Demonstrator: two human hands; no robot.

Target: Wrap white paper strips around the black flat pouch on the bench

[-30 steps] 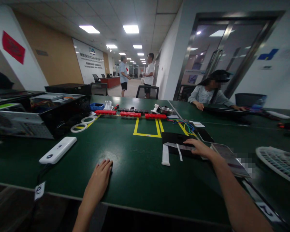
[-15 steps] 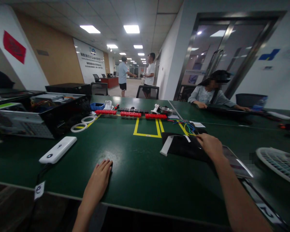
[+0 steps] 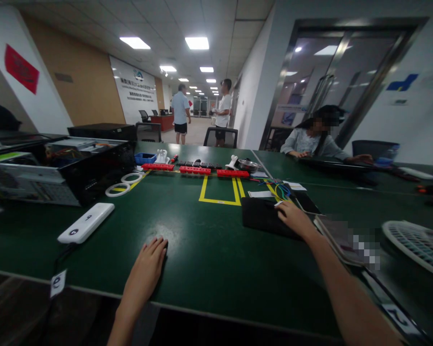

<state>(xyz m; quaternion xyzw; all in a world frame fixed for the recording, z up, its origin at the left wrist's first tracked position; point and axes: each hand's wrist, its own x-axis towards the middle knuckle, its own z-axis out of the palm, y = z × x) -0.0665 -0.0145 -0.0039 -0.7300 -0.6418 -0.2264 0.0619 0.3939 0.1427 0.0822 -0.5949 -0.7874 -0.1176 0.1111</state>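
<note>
My left hand (image 3: 146, 269) lies flat on the green table (image 3: 209, 250) near its front edge, fingers stretched out, holding nothing. My right hand (image 3: 295, 217) rests on the right end of a flat black pad (image 3: 261, 215), fingers curled over a small white piece at its top edge. A white strip (image 3: 260, 194) lies just beyond the pad, beside a bundle of coloured wires (image 3: 279, 188). A yellow taped rectangle (image 3: 220, 192) marks the table behind the pad.
A white remote-like device (image 3: 85, 223) lies at the left, near two white tape rings (image 3: 124, 185) and an open black computer case (image 3: 57, 173). Red bars (image 3: 195, 170) line the far side. A white fan grille (image 3: 416, 242) sits right. A seated person (image 3: 310, 139) works opposite; two people stand far off.
My right hand moved the white strips off the black pad; one now lies beyond it by the wires. The hand came back onto the pad's right end. My left hand stayed put.
</note>
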